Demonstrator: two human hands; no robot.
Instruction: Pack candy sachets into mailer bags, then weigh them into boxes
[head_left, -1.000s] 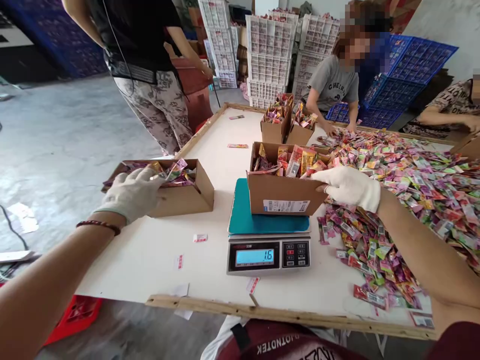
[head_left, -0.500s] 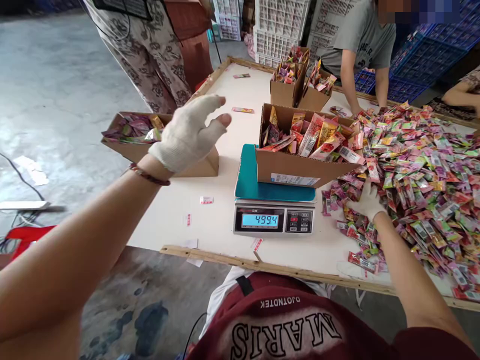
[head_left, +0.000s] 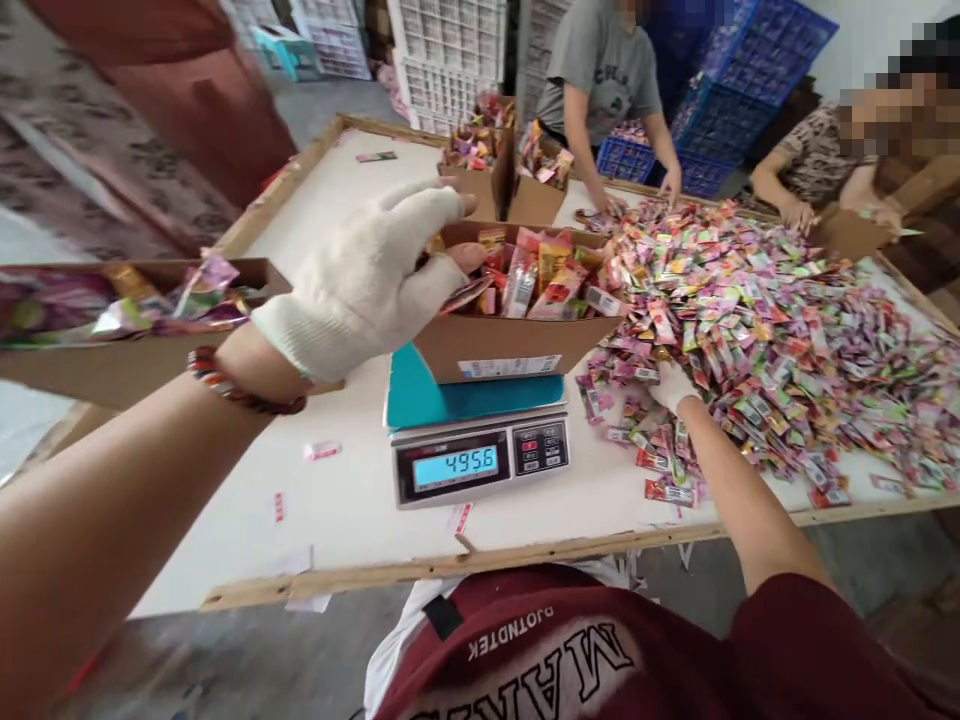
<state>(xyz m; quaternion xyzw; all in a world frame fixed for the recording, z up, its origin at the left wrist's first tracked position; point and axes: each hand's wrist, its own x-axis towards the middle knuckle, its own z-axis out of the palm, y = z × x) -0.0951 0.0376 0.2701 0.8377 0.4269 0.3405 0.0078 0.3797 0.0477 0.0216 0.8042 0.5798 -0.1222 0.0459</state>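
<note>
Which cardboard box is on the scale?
The open brown cardboard box with a white front label, resting on the teal plate of the digital scale. The brown cardboard boxes at left, behind and far right are off it.

A workroom with a smooth grey concrete floor (head_left: pixel 337 105), paler at the far left and darker under the near side of a wide white table (head_left: pixel 292 230). Wooden strips (head_left: pixel 345 580) edge the tabletop. Behind it stand tall stacks of white lattice crates (head_left: pixel 450 55); further right, blue plastic crates (head_left: pixel 765 50) rise in a stack before a plain, pale wall (head_left: pixel 855 60). At the upper left, 1 low teal stool (head_left: pixel 287 50) sits on the floor near the white crates. Soft, cool light covers the room.
</note>
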